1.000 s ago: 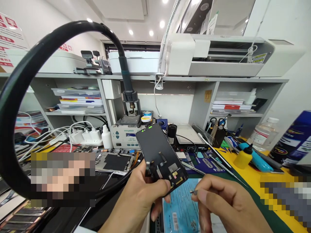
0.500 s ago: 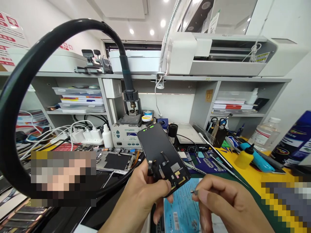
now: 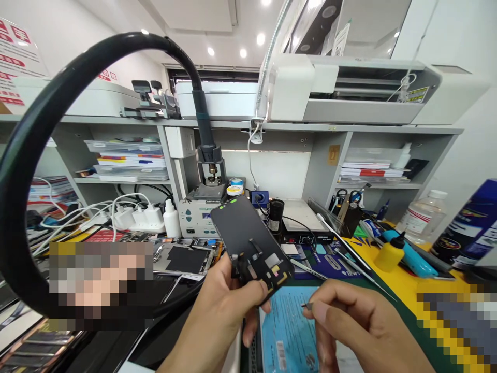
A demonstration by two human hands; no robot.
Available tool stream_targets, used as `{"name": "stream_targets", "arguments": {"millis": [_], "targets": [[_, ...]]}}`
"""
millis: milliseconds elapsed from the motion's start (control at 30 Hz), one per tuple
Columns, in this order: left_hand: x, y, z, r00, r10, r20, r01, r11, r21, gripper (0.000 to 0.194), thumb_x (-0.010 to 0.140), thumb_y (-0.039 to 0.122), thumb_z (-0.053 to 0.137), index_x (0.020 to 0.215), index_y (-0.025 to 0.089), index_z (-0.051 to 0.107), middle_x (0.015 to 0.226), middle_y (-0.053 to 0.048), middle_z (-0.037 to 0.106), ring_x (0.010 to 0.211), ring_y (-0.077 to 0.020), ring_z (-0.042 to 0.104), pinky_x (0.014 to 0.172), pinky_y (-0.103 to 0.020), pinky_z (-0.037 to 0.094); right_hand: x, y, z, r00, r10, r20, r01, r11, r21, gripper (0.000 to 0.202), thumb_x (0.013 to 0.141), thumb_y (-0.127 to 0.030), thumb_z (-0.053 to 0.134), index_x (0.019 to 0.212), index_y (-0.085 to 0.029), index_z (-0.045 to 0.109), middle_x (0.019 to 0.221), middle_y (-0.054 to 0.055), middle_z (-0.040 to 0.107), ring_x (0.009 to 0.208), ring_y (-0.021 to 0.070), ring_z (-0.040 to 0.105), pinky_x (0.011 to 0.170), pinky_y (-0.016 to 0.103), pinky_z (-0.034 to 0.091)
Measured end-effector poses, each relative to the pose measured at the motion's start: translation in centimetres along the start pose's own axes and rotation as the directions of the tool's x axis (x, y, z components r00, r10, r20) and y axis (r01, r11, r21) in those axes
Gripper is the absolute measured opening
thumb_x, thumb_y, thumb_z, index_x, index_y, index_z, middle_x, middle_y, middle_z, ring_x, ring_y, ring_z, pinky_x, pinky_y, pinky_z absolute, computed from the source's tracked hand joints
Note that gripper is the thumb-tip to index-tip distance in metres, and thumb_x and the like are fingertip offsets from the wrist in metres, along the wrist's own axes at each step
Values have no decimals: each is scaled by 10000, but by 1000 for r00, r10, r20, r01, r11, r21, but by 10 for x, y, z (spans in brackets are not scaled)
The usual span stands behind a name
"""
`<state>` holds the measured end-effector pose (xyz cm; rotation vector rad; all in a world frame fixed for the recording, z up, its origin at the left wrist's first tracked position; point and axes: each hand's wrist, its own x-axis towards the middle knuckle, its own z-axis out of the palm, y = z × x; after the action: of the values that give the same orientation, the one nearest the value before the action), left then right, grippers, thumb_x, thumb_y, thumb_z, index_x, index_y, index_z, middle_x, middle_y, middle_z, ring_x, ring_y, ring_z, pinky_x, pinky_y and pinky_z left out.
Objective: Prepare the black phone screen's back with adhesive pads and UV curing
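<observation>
A black phone screen (image 3: 248, 233), its back side facing me, is gripped by its lower end in my left hand (image 3: 227, 305). The thumb presses on its lower edge, and the screen tilts up and to the left. Short flex cables and small coloured pads show on its lower half. My right hand (image 3: 353, 321) pinches a small dark grey piece (image 3: 306, 306) between thumb and forefinger, apart from the screen; its kind is too small to make out. Below both hands lies a blue printed packet (image 3: 291, 326) with a barcode.
A thick black hose (image 3: 93, 62) arches over the left side from a hot-air station (image 3: 200, 217). Phone parts (image 3: 186, 259) lie at left. At right are a yellow bottle (image 3: 390, 254), a clear bottle (image 3: 423, 215) and tools. A grey shelf (image 3: 233, 124) runs behind.
My left hand has moved slightly left with the phone screen, which is lower at its bottom end. My right hand has shifted a little left, still pinching the small piece.
</observation>
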<state>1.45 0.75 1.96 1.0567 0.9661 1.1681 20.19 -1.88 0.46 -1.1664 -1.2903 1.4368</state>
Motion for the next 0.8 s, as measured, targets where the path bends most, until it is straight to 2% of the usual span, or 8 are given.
{"name": "stream_targets", "arguments": {"millis": [100,233,300,433,500,567,667,800], "targets": [[9,-3,-11,968,124,-218,-125,992,9,182,740,278,689,817,203,542,593,40,625,373,-71,414,341,-197,288,6,-2,2,998,-57,-34,54,997,-62,434,814,-610,647,719,-187,618,467,5,599,418,143,545,471,243,433],[21,-2,-29,843,284,-456,-321,947,-5,240,713,236,730,830,213,522,682,60,642,396,-71,460,381,-219,355,14,1,6,978,-160,-133,139,978,-154,436,819,-610,628,753,-179,629,484,-6,576,423,142,530,454,241,437],[24,2,-35,791,305,-530,-371,929,-20,228,707,211,716,808,206,511,680,68,619,407,-72,474,387,-224,370,19,4,9,958,-243,-152,188,933,-307,424,896,-584,530,813,-179,626,516,-15,563,444,147,540,464,242,457],[25,9,-38,739,291,-608,-409,911,-60,199,714,199,679,780,200,491,629,76,590,402,-77,471,383,-228,368,36,-8,21,873,-486,-41,311,618,-722,415,1007,-471,367,913,-183,651,571,-25,513,487,147,536,476,243,437],[25,9,-39,733,291,-614,-416,907,-66,205,721,197,676,778,202,479,633,79,587,403,-76,476,391,-231,379,53,-26,30,828,-557,64,369,455,-810,368,1010,-429,405,928,-192,673,656,5,569,606,164,563,600,276,456],[26,8,-41,736,299,-607,-418,906,-61,210,734,184,677,796,203,477,652,83,586,405,-71,479,398,-229,394,78,-51,42,801,-577,162,382,282,-880,291,1020,-358,439,1055,-179,666,798,39,638,750,180,606,776,336,476],[29,5,-47,749,300,-590,-403,914,-46,158,802,177,657,852,185,507,663,78,575,420,-65,480,391,-207,397,120,-87,61,819,-512,260,341,70,-937,230,990,-353,552,1080,-157,634,1005,49,660,895,196,642,832,403,521],[35,-1,-53,765,283,-578,-372,927,-39,93,900,231,608,918,149,566,686,59,564,457,-54,482,406,-180,411,161,-121,86,874,-349,337,293,-173,-940,241,973,-339,592,1124,-155,625,1118,70,646,969,216,645,849,423,541]]}}
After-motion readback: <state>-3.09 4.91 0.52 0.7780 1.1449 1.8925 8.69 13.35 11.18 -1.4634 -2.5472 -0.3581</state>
